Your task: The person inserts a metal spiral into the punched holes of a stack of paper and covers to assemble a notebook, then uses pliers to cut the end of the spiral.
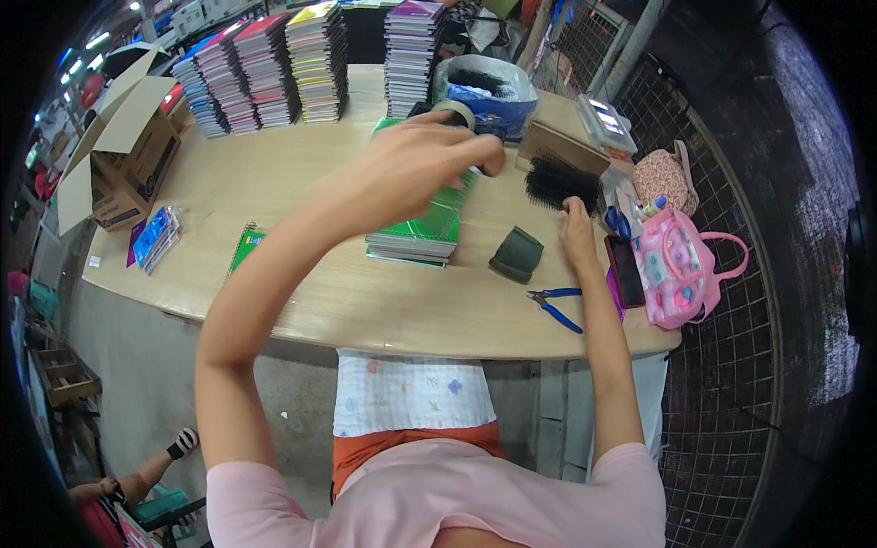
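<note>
My left hand [425, 169] hangs over a stack of green spiral notebooks [416, 239], its fingers bent and smeared by motion. Whether anything is in them is hidden. Just beyond it shows a roll of tape [454, 113], partly covered by the hand. At the right, my right hand [577, 233] has its fingertips closed at the lower edge of a bunch of thin black binding coils [553, 183], which sits against a cardboard box [562, 137]. Between my hands lies a dark green curved piece [517, 254]. Blue-handled cutting pliers [559, 309] lie below it, beside my right forearm.
Tall notebook stacks [317, 64] line the far side, beside a plastic-lined bucket [489, 96]. An open carton [137, 155], blue packets [155, 239] and a green notebook [245, 247] are leftward. A phone [625, 272], pink bag [676, 269] and patterned pouch [664, 178] crowd the right edge by wire mesh.
</note>
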Demonstrator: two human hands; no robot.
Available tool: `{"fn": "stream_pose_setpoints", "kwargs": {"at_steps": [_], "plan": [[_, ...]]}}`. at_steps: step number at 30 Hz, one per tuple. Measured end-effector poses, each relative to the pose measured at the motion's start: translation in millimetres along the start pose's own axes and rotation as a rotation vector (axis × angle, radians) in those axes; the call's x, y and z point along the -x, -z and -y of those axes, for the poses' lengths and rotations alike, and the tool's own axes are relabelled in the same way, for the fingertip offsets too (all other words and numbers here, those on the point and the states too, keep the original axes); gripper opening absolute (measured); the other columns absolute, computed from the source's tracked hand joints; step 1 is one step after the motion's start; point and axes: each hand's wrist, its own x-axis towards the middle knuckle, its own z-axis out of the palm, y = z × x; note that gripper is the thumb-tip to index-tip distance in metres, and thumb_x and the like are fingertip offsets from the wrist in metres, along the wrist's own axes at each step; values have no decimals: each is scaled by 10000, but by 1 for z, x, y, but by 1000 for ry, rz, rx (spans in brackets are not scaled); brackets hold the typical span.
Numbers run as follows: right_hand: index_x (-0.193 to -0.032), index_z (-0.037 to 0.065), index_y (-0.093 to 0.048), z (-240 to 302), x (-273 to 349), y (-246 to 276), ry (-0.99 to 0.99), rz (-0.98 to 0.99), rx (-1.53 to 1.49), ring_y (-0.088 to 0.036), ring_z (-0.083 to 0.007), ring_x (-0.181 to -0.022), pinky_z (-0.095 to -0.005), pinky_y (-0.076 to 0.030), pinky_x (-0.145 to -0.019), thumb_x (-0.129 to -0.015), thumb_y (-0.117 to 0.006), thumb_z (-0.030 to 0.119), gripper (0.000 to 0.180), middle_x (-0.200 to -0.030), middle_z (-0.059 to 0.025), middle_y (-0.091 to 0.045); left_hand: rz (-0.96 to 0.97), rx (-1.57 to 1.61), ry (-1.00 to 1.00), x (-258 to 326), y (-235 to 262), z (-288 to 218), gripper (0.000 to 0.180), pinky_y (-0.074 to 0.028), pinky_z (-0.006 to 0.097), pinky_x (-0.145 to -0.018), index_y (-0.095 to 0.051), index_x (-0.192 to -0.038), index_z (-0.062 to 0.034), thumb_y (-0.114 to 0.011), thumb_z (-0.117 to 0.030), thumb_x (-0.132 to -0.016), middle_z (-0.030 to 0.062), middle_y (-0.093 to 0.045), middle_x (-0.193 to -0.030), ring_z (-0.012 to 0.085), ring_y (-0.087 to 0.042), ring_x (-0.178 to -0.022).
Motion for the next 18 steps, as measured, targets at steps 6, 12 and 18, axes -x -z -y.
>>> {"fn": "stream_pose_setpoints", "kwargs": {"at_steps": [6, 12, 18], "plan": [[-1087, 48, -714, 97, 31, 67, 130, 148, -358, -669, -324, -782, -399, -517, -713, -926, -604, 54, 195, -926, -164, -683, -450, 167, 529, 135, -57, -55, 659, -466, 287, -729, -711, -1216, -116, -457, 232, -717, 123, -552, -947, 242, -582, -842], [-1106, 69, -751, 176, 83, 67, -11, 422, -722, -573, -169, -699, -285, -467, -659, -894, -682, 65, 224, -833, -123, -682, -631, 346, 764, 193, -161, -64, 423, -439, 307, -806, -717, -1115, -59, -540, 150, -793, 105, -491, -966, 233, -514, -929], [-1062, 55, -764, 197, 91, 63, 29, 421, -741, -618, -186, -747, -290, -480, -686, -887, -703, 88, 188, -913, -106, -723, -707, 256, 764, 185, -181, -68, 273, -428, 383, -871, -637, -1001, -5, -793, -73, -787, 110, -570, -972, 281, -451, -1026]]}}
